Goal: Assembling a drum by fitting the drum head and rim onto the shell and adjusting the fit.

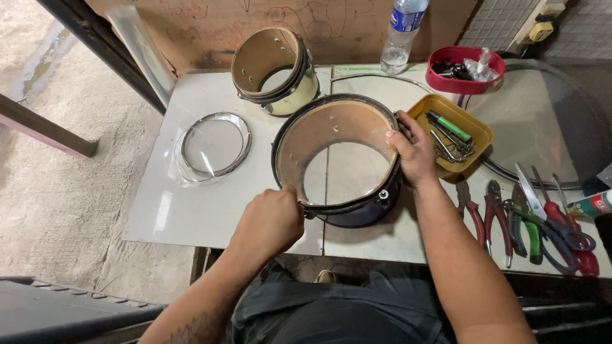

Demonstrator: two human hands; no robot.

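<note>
Left hand point(271, 220) pinches the near rim of your dark drum shell point(338, 159); right hand point(413, 151) clamps its far-right rim, just beside the yellow tray point(481, 130)

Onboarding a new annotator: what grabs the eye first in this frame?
The dark drum shell at table centre, gripped at its rim by the left hand and right hand. Behind it lies a cream shell on its side, with a metal hoop at left and pliers at right.
</note>
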